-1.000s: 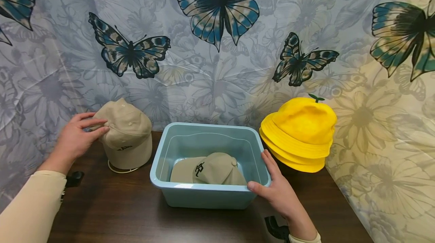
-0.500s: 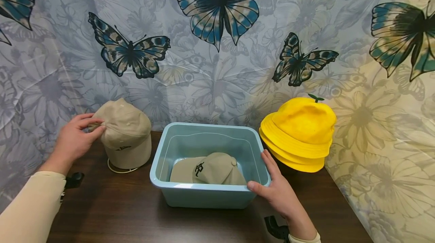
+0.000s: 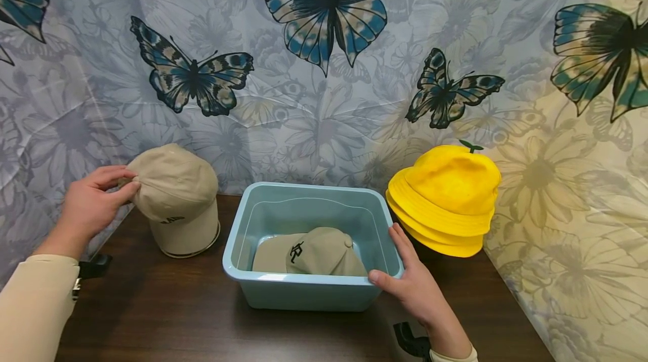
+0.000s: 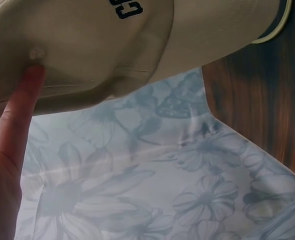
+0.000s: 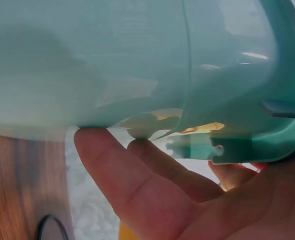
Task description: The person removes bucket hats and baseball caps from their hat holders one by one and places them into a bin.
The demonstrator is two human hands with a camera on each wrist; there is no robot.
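My left hand [image 3: 93,204] pinches the crown of a beige baseball cap [image 3: 174,182] with dark lettering, at the left in the head view. A dark band and a pale edge [image 4: 282,22] show beneath its brim; what they belong to is mostly hidden. In the left wrist view, one fingertip touches the cap near a small eyelet [image 4: 36,53]. My right hand [image 3: 417,283] holds the right front corner of a light blue plastic basin [image 3: 304,293], thumb at the rim and fingers along the side wall. Inside the basin lies another beige cap [image 3: 324,252] with a dark emblem.
Several yellow bucket hats [image 3: 448,199] are stacked right of the basin, the top one bearing a green sprout. All stand on a dark wooden table [image 3: 167,317]. A butterfly-print cloth [image 3: 324,126] hangs close behind and continues along the sides.
My left hand has moved left, drawing the cap a little left with it; the crown looks rounder and its brim has turned. My right hand and the basin have stayed put.
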